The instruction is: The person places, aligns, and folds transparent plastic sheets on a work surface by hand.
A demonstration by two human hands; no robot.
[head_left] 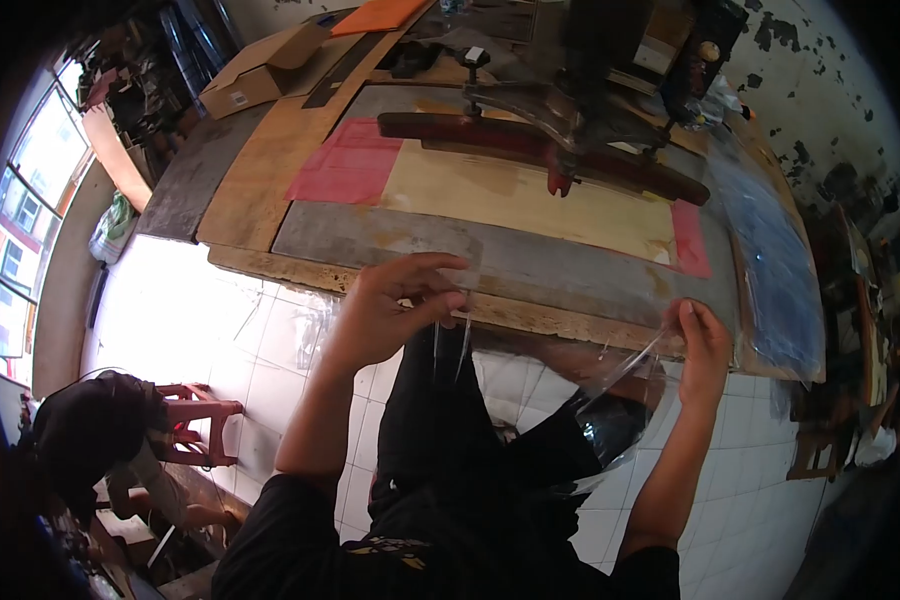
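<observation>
My left hand (pixel 395 305) is raised at the table's near edge, thumb and fingers pinched on a clear plastic piece (pixel 465 345) whose edges hang below the fingertips. Farther right, my right hand (pixel 703 345) has its fingers closed on a clear plastic sheet (pixel 625 375) that droops over my lap. Whether both hands hold one same sheet, I cannot tell. Beyond them a press-like machine with a long dark red bar (pixel 430 127) stands over a cream panel (pixel 470 190), with pink tape (pixel 340 165) at its left end.
A stack of clear bluish plastic sheets (pixel 765 270) lies on the table's right side. At the back left are a cardboard box (pixel 260 75) and an orange sheet (pixel 382 15). Another person (pixel 95 430) is low at the left, beside a red stool (pixel 205 425).
</observation>
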